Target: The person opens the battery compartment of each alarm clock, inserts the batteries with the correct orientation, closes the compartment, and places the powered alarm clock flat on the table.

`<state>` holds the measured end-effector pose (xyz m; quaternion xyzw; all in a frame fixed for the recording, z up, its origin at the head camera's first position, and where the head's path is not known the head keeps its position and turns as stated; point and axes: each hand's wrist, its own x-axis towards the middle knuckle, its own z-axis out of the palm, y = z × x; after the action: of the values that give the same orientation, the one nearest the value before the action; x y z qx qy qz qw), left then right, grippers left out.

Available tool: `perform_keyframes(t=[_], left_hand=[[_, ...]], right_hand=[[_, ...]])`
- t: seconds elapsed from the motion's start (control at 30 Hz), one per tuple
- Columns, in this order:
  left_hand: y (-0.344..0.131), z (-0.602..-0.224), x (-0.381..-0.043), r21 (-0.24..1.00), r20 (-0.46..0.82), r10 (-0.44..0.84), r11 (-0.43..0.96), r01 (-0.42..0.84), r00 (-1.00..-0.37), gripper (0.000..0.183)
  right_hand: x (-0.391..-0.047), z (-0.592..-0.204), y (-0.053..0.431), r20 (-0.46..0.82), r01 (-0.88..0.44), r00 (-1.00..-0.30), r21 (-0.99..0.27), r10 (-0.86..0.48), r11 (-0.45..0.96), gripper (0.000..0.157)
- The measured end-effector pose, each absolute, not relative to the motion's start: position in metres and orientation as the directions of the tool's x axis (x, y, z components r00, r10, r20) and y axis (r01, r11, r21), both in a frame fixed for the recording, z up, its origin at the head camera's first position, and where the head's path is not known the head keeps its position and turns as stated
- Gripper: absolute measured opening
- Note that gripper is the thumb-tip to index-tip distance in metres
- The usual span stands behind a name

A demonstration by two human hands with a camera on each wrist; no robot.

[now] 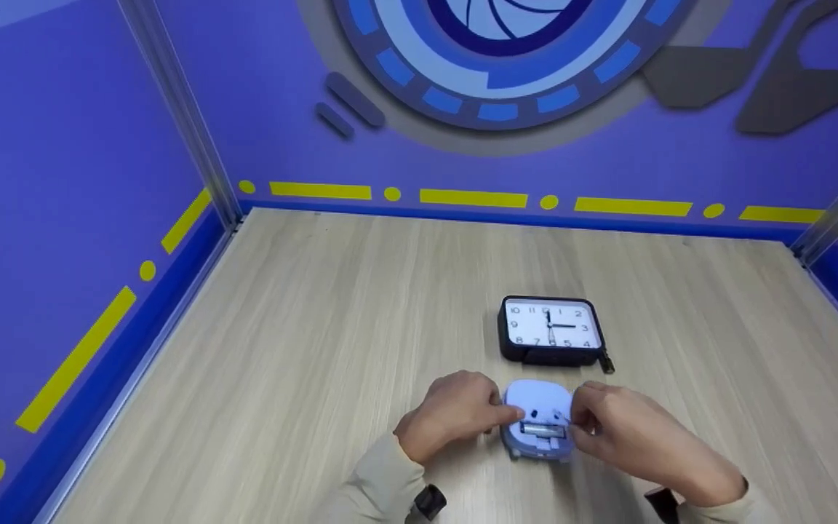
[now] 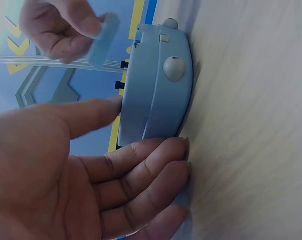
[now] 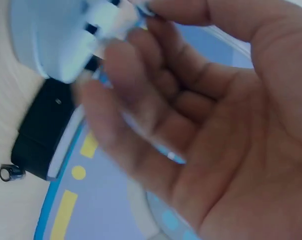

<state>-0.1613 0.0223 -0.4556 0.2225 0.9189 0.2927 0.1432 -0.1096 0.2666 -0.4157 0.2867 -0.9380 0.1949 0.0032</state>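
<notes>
A small light-blue clock lies on its front, its back upward with two black knobs and a battery in the uncovered slot. My left hand grips its left side, thumb on the back and fingers along the edge at the tabletop. My right hand is at the clock's right side. In the left wrist view, its thumb and fingers pinch a flat light-blue battery cover above the clock's back. The right wrist view shows the clock blurred beside the fingertips.
A black rectangular clock with a white dial lies face up just beyond the hands. A dark battery lies against its right side. Blue-purple panels with yellow marks stand around the wooden table at the back and sides.
</notes>
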Motion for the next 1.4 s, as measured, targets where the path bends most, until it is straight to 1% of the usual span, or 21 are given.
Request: perform_keyframes(t=[0.17, 0.37, 0.53, 0.8, 1.0, 1.2, 1.4], left_hand=[[0.023, -0.456, -0.158, 0.611, -0.175, 0.464, 0.743, 0.274, -0.868, 0.052], [0.024, -0.456, -0.157, 0.612, -0.209, 0.472, 0.746, 0.262, -0.856, 0.053], [0.026, -0.456, -0.158, 0.628, -0.221, 0.46, 0.742, 0.236, -0.86, 0.055], [0.028, -0.456, -0.157, 0.63, -0.213, 0.39, 0.756, 0.179, -0.896, 0.053], [0.03, -0.461, -0.157, 0.634, -0.165, 0.334, 0.757, 0.159, -0.928, 0.054], [0.034, -0.471, -0.157, 0.65, -0.145, 0.269, 0.751, 0.113, -0.952, 0.058], [0.039, -0.476, -0.156, 0.619, -0.128, 0.227, 0.779, 0.101, -0.965, 0.064]], right_hand=[[-0.112, -0.417, 0.278, -0.028, -0.486, -0.827, -0.468, -0.561, 0.739, 0.02], [-0.118, -0.422, 0.276, -0.094, -0.432, -0.823, -0.537, -0.561, 0.724, 0.017], [-0.123, -0.427, 0.271, -0.067, -0.42, -0.843, -0.539, -0.534, 0.73, 0.018], [-0.128, -0.437, 0.265, 0.029, -0.377, -0.899, -0.558, -0.437, 0.739, 0.02], [-0.131, -0.445, 0.262, 0.096, -0.347, -0.929, -0.559, -0.356, 0.753, 0.02], [-0.132, -0.445, 0.261, 0.073, -0.32, -0.937, -0.575, -0.343, 0.753, 0.02], [-0.131, -0.445, 0.261, 0.067, -0.327, -0.93, -0.594, -0.36, 0.735, 0.02]])
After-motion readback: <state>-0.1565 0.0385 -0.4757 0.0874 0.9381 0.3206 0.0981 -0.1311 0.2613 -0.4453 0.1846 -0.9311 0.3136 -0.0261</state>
